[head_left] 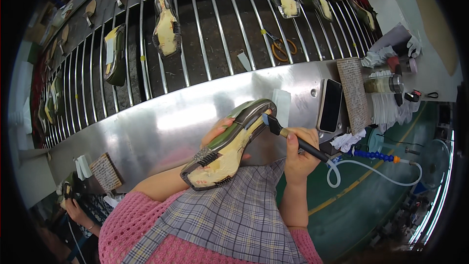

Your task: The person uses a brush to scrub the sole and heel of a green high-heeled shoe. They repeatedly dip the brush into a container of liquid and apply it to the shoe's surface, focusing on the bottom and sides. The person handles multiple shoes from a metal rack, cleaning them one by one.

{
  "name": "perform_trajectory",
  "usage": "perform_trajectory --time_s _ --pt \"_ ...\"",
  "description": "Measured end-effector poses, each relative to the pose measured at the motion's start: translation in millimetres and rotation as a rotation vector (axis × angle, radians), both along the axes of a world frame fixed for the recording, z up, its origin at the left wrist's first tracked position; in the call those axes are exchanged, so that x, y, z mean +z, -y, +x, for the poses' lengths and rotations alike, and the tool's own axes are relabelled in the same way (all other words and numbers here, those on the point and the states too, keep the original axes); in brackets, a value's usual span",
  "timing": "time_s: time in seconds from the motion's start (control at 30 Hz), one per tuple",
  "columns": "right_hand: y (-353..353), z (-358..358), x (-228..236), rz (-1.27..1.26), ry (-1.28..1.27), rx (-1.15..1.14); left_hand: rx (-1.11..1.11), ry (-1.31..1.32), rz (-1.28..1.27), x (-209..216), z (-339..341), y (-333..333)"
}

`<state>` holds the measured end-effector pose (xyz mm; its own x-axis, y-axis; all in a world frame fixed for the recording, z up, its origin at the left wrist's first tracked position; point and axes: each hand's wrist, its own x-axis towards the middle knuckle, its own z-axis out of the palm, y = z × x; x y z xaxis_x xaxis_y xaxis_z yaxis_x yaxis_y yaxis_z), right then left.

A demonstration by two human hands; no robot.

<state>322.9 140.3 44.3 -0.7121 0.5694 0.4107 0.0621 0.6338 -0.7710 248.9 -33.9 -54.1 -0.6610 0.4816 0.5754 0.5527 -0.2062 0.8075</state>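
A half-made green shoe (225,160) lies sole side up in front of my body, its cream underside bare and its gathered dark edge showing at the near end. My left hand (218,131) is wrapped round its far side, with fingers partly hidden behind it. In my right hand (300,157) is a black-handled brush (311,149) with a thin pale hose trailing from its rear. The brush's bluish tip rests at the upper right end of the shoe's underside. Below the shoe spreads my grey checked apron (239,215).
Beyond the steel ledge (183,115), several similar shoes (166,29) lie on metal bars. Orange-handled scissors (282,49) rest among them. At right are a phone (330,105), a speckled block (352,93), a jar (383,84) and a blue jointed hose (373,155). Another person's hand (78,213) is at lower left.
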Motion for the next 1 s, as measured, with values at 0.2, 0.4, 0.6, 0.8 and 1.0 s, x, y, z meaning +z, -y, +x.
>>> perform_trajectory --time_s 0.2,0.4,0.6,0.8,1.0 --pt "0 -3 -4 0.079 0.048 -0.055 -0.052 0.008 0.003 -12 1 -2" --pt "-1 -2 -1 0.063 0.065 -0.017 -0.032 0.022 0.025 -11 3 -5" --pt "1 3 2 0.018 0.059 0.079 0.015 -0.030 0.035 -2 1 -10" --pt "-3 4 5 0.010 0.014 0.180 0.011 -0.053 0.034 -6 -1 -11" --pt "-4 3 -3 0.066 0.041 0.046 0.046 -0.029 0.093 -7 0 -17"
